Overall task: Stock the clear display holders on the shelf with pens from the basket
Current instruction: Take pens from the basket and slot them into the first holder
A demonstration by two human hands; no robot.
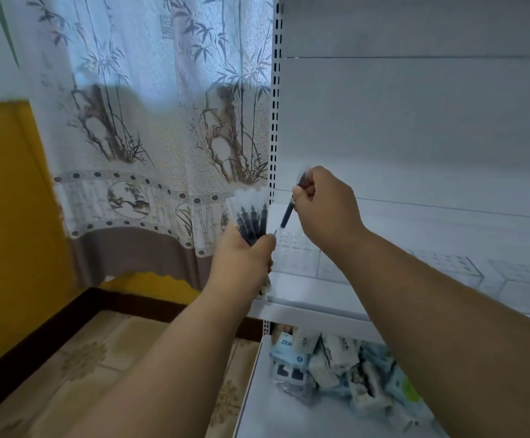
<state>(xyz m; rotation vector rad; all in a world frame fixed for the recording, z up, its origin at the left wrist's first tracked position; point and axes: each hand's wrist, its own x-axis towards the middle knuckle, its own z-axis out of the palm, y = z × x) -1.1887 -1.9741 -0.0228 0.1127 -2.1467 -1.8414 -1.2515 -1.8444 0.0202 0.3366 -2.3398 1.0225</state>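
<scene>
Head cam, looking down past both forearms at a white metal shelf [304, 290]. Left hand [244, 254] wrapped tight around a bundle of pens [251, 216], dark barrels with clear caps pointing up, fanned a little above the fist, a few ends poking out below it near the shelf's front edge. Right hand [323, 210] pinching a single pen [287, 213], fingers curled around its upper part, barrel slanting down and left with the thin tip aimed downward, just above the near corner of a clear display holder [298, 251]. Tip looks close to the holder's grid top, but can't tell if it's actually touching. Single pen sits just beside the bundle, a small gap between the two.

Clear holder sits on the shelf at its left end, with more clear holders [459, 267] lined up along the shelf further right, all pretty hard to make out against the white. No pens visible standing in any of them from this angle.

Down on the lower shelf [257, 412], a heap of packaged stationery [336, 365] in pale blue and white wrappers. Off to the left, a bamboo-print curtain [150, 121], a yellow wall [1, 216] and patterned floor tiles [99, 358].
</scene>
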